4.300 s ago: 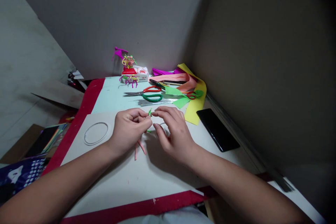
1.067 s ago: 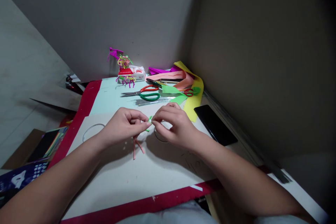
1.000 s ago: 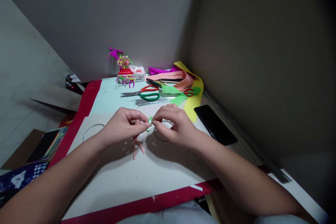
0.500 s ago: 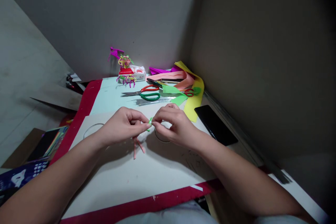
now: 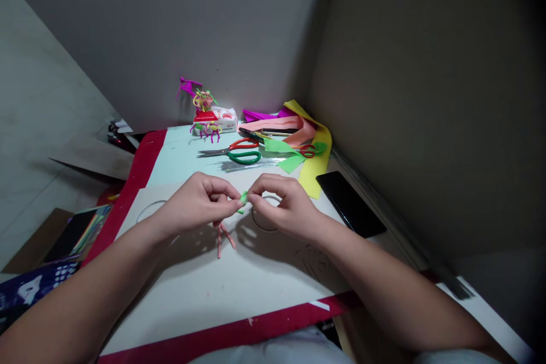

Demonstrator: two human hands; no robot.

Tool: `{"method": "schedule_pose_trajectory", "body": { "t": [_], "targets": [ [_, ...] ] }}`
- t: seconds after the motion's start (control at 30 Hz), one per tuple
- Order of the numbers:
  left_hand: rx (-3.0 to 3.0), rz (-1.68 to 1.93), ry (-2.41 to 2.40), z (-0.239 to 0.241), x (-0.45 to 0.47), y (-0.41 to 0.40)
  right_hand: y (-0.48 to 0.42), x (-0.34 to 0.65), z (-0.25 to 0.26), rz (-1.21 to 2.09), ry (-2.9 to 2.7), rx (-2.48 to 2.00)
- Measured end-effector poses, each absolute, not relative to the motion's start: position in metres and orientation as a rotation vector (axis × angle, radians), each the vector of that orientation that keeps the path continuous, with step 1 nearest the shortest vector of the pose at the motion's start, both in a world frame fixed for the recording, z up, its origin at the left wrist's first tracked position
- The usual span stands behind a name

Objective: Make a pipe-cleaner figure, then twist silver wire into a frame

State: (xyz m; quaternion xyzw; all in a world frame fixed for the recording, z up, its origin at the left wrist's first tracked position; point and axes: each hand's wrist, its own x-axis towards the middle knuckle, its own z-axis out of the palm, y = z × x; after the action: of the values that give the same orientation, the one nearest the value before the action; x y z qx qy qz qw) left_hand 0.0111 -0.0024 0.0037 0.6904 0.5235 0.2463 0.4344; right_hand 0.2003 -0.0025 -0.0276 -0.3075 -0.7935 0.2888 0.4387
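Observation:
Between my two hands, above the white board, is a small figure of wrapped strips, green on top with pink legs (image 5: pixel 226 236) hanging below. My left hand (image 5: pixel 207 202) is closed around it, thumb and forefinger pinching near the green strip (image 5: pixel 244 198). The fingertips of my right hand (image 5: pixel 284 199) pinch the other side of that green strip. Most of the figure is hidden behind my left fingers.
Scissors (image 5: pixel 239 151) with red and green handles lie beyond my hands, by thin wires (image 5: pixel 245 166). Yellow crepe paper (image 5: pixel 313 173) and a black phone (image 5: pixel 350 203) are on the right. Wrapped figures (image 5: pixel 205 101) stand around a small box (image 5: pixel 224 120) at the back.
My right fingers have shifted slightly around the green strip, and more of it shows between the hands. My left hand stays nearly still.

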Motion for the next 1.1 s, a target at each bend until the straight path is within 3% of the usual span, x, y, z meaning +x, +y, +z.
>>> {"method": "schedule_pose_trajectory", "body": {
  "t": [0.3,0.5,0.63,0.73,0.97,1.1],
  "targets": [
    [1.519,0.692,1.208,-0.004,0.004,0.004,0.009,0.203,-0.036,0.73,-1.871,-1.081],
    [1.543,0.651,1.177,-0.006,0.009,0.001,0.005,0.199,-0.033,1.255,-1.543,-0.879],
    [1.509,0.632,1.199,-0.012,0.014,-0.002,0.003,0.194,-0.033,1.291,-1.433,-0.903],
    [1.472,0.674,1.208,-0.016,0.016,-0.003,0.001,0.192,-0.032,1.128,-1.499,-0.942],
    [1.42,0.772,1.129,-0.019,0.016,-0.003,-0.002,0.197,-0.039,0.233,-1.945,-0.716],
    [1.275,0.806,1.118,-0.017,0.018,-0.004,0.003,0.2,-0.045,-0.084,-2.089,-0.682]
  ]
}}
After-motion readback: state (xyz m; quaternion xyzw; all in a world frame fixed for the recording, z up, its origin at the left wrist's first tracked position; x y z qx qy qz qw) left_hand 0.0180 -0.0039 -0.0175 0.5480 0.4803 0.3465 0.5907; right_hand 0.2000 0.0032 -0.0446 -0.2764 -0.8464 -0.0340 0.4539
